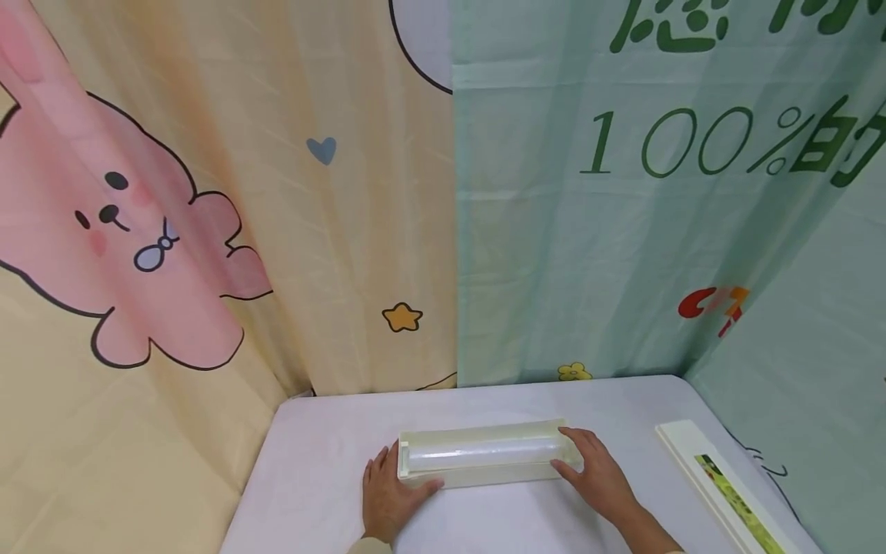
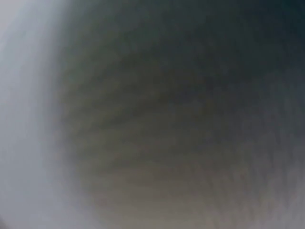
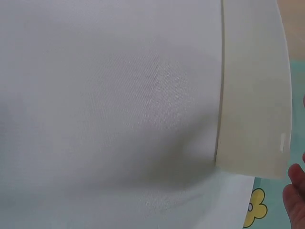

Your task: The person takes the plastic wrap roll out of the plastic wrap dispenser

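A long cream cling film dispenser box point(image 1: 484, 475) lies crosswise on the white table, its top uncovered and a pale shiny roll point(image 1: 484, 452) inside. My left hand point(image 1: 394, 496) holds its left end, thumb along the lower front and fingers by the end wall. At the other end my right hand point(image 1: 601, 475) grips the corner, fingertips at the back edge and thumb at the front rim. In the right wrist view the box's plain side point(image 3: 255, 90) shows, with right fingertips point(image 3: 298, 176) near its end. Blurred dark cloth fills most of the left wrist view.
A long white lid point(image 1: 713, 485) with a yellow-green label strip point(image 1: 737, 504) lies slanted at the table's right side. Printed curtains point(image 1: 388, 231) hang behind the white table point(image 1: 311, 477) and along its left and right sides.
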`<state>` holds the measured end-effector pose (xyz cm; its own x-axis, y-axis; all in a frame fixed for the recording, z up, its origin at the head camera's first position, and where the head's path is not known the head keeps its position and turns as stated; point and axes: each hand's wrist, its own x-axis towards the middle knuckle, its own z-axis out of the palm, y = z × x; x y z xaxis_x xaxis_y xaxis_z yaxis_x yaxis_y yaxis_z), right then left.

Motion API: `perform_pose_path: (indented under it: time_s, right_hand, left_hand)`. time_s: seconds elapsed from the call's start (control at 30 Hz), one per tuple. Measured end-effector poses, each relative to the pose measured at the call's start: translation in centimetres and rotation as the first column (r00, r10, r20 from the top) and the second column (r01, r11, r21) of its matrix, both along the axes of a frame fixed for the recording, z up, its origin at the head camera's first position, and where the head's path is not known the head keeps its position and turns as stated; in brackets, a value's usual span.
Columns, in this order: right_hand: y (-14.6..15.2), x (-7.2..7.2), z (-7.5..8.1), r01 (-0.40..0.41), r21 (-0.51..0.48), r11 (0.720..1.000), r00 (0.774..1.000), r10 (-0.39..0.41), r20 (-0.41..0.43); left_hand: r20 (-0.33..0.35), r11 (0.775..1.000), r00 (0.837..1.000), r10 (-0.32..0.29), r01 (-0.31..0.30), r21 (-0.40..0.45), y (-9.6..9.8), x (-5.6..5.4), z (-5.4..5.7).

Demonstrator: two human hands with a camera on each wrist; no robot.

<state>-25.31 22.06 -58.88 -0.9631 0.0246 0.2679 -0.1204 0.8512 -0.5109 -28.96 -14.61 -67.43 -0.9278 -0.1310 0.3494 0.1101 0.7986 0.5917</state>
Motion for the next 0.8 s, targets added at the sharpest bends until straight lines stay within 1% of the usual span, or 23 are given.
perform_pose_path:
  time_s: [0.1, 0.17, 0.3, 0.4, 0.53, 0.67, 0.8]
  right_hand:
    - [-0.5, -0.7, -0.3, -0.022, 0.012, 1.0, 0.998, 0.021, 0.051]
    - [-0.9, -1.1, -0.4, -0.033, 0.033, 0.999, 0.998, 0.031, 0.056]
    - [-1.7, -1.8, -0.3, -0.043, 0.073, 0.996, 0.998, 0.041, 0.041]
    - [-2.3, -2.4, -0.1, -0.058, 0.074, 0.996, 0.998, 0.056, 0.032]
    - [-2.9, -3.4, -0.1, -0.094, 0.064, 0.994, 0.995, 0.09, 0.053]
    - [-3.3, -4.6, 0.0, -0.138, 0.048, 0.989, 0.983, 0.131, 0.128]
    - [-3.5, -5.5, 0.0, -0.185, 0.005, 0.983, 0.955, 0.179, 0.238]
  left_hand:
    - [0.028, 1.0, 1.0, 0.001, -0.001, 0.0, 0.0, 0.0, 0.1]
    - [0.045, 1.0, 0.999, 0.002, -0.001, -0.004, 0.0, 0.0, 0.2]
    - [0.073, 1.0, 0.997, 0.008, -0.006, -0.021, 0.0, -0.1, 0.5]
    - [0.071, 1.0, 0.997, 0.012, -0.01, -0.03, -0.1, -0.2, 0.4]
    - [0.037, 0.999, 0.999, 0.015, -0.013, -0.032, -0.1, -0.3, 0.3]
    - [0.019, 1.0, 1.0, 0.013, -0.013, -0.02, 0.0, -0.2, 0.2]
    - [0.023, 1.0, 1.0, 0.01, -0.01, -0.014, 0.1, 0.1, 0.2]
